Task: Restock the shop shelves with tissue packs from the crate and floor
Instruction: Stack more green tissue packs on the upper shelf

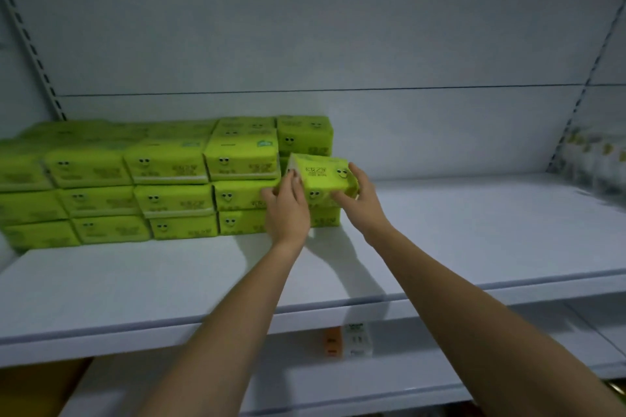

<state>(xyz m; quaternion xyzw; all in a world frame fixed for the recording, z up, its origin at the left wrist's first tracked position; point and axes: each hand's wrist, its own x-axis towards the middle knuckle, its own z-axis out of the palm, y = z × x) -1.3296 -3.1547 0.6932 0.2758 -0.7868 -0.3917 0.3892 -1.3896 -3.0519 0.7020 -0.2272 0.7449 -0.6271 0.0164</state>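
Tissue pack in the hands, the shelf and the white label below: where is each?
tissue pack (321,174): head view, green top face.
shelf (474,230): head view, bare white surface.
white label (357,338): head view, label front.

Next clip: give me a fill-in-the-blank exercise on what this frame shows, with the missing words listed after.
1. The left hand and right hand together hold one ____ plastic-wrapped tissue pack.
2. They hold it at the ____ end of the stacked row of matching packs.
3. Full columns in that row stand ____ packs high.
4. The row sits on a flat ____ shop shelf.
Missing words: green, right, three, white.
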